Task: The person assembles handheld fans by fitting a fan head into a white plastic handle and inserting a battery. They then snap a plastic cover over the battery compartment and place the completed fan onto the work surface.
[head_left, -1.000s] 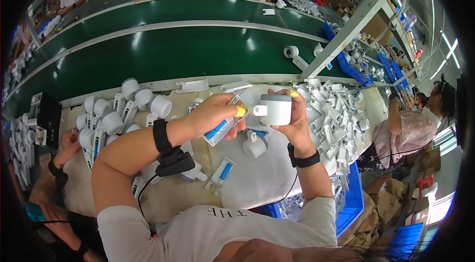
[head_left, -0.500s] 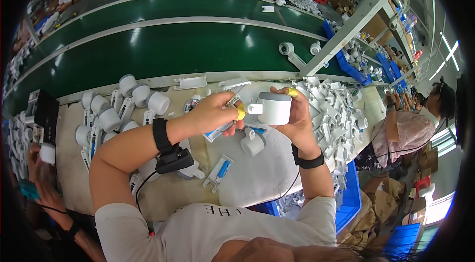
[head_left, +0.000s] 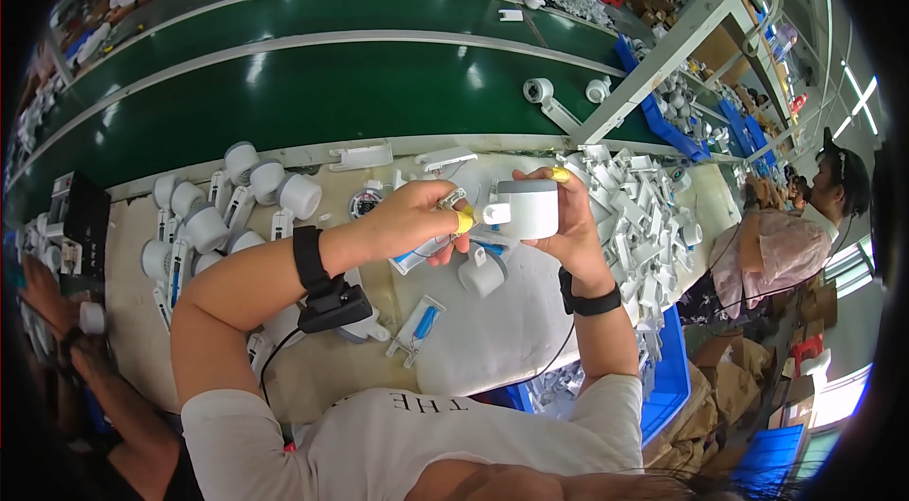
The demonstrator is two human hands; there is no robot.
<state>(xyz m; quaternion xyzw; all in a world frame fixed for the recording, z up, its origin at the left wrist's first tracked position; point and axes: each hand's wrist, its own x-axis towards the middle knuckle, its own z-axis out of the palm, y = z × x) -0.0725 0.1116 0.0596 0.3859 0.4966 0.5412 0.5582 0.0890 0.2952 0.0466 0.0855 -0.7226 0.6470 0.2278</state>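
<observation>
My right hand [head_left: 579, 234] is closed around a white cylindrical housing [head_left: 530, 215] with a grey rim and a short stem pointing left. At that stem, my left hand [head_left: 417, 219] is closed in a pinch; a small pale part shows at its fingers, too hidden to name. Yellow covers wrap a finger on each hand. Beneath them, another white cylindrical housing [head_left: 483, 274] lies on the bench. Closer to me rests an open white handle shell [head_left: 414, 338] with a blue cylinder [head_left: 427, 322] in it. A round part with coloured wiring [head_left: 365, 203] sits beyond my left wrist.
Several white housings with handles [head_left: 204, 226] crowd the bench's left. White shells are heaped [head_left: 630, 222] at right, above a blue bin [head_left: 670, 378]. A green conveyor [head_left: 322, 94] runs behind, crossed by a slanted post [head_left: 682, 37]. Another person's arm [head_left: 104, 378] is at left.
The housing in my right hand and my left hand have both shifted slightly to the right. At far left, the other person's hand has moved up and away from a white housing.
</observation>
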